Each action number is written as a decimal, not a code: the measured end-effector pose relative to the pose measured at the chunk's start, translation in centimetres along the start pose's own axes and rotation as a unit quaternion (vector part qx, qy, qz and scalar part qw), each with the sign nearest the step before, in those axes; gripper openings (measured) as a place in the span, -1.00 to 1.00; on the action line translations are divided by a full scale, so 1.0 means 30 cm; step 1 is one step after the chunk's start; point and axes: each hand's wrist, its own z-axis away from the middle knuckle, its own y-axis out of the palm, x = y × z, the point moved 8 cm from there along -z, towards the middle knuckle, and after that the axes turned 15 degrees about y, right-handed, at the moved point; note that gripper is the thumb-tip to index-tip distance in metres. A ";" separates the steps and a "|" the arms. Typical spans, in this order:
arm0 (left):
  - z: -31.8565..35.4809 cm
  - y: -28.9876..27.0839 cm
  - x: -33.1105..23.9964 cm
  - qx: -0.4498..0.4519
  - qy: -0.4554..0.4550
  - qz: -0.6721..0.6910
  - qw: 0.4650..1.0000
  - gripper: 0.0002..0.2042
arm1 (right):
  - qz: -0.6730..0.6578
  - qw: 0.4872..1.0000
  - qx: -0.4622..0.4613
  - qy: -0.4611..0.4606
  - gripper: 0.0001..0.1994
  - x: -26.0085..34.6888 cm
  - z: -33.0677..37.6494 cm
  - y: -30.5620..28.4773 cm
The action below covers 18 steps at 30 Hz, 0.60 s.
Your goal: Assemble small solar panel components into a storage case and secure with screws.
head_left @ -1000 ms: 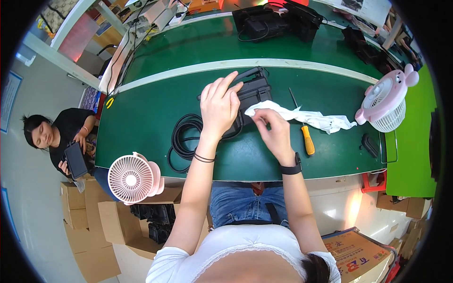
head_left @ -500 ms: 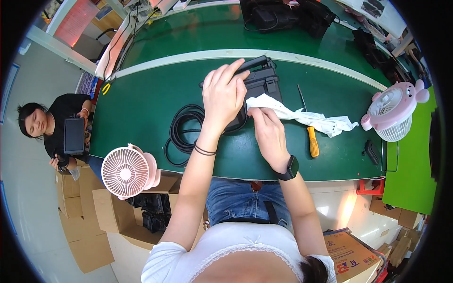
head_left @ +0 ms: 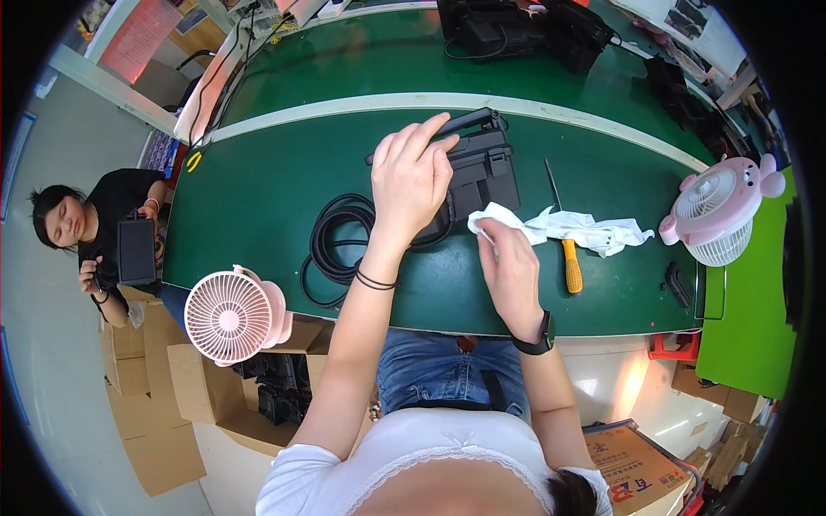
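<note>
On the green bench lies a black plastic case [head_left: 484, 176] with a handle on its far side and latches on its lid. My left hand [head_left: 409, 181] rests over the case's left part, fingers stretched out and hiding that side. A white cloth [head_left: 594, 230], crumpled and drawn out to the right, is pinched at its left end by my right hand [head_left: 513, 268], just off the case's near right corner. Left of my left forearm sits a coil of black ribbed hose [head_left: 331, 236]. Under the cloth's middle is a screwdriver with an orange handle [head_left: 572, 267].
A pink fan [head_left: 231, 318] stands at the near left edge, and another pink fan [head_left: 714, 206] at the right. A small black part [head_left: 677, 284] lies near that one. At the left, a person [head_left: 120, 211] holds a dark flat panel. More black equipment [head_left: 503, 30] sits across the white bench rail.
My right hand has drawn back toward me and to the right, off the case, taking the cloth's left end along. My left hand has barely shifted. The other person's lower hand has risen.
</note>
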 end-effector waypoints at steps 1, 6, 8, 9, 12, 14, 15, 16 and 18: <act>-0.002 0.002 0.003 -0.001 0.000 0.001 1.000 -0.72 | 0.001 1.000 0.000 0.000 -0.73 -0.005 0.000 0.004; -0.002 0.005 0.015 0.004 -0.004 0.003 1.000 -0.72 | -0.096 0.993 -0.032 0.058 -0.71 -0.041 -0.049 0.001; -0.001 0.001 0.006 0.000 -0.005 0.006 1.000 -0.72 | -0.056 0.997 -0.018 0.043 -0.73 -0.041 -0.073 0.023; -0.002 0.000 0.001 -0.004 -0.005 0.008 1.000 -0.72 | -0.016 0.999 -0.039 0.009 -0.73 -0.023 -0.081 0.026; 0.001 -0.002 -0.005 -0.008 -0.008 0.008 1.000 -0.73 | 0.062 0.997 -0.049 -0.024 -0.71 0.009 -0.083 0.043; 0.002 -0.004 -0.002 -0.008 -0.008 0.006 1.000 -0.73 | 0.129 0.983 -0.101 -0.077 -0.68 0.048 -0.082 0.034; 0.002 -0.004 -0.001 -0.008 -0.005 0.005 1.000 -0.73 | 0.130 0.984 -0.099 -0.077 -0.68 0.042 -0.085 0.041; 0.001 -0.003 0.002 -0.008 -0.006 0.007 1.000 -0.73 | 0.133 0.984 -0.090 -0.079 -0.66 0.035 -0.086 0.051; -0.002 -0.002 0.006 -0.009 -0.004 0.002 1.000 -0.73 | 0.137 0.984 -0.080 -0.080 -0.65 0.029 -0.080 0.053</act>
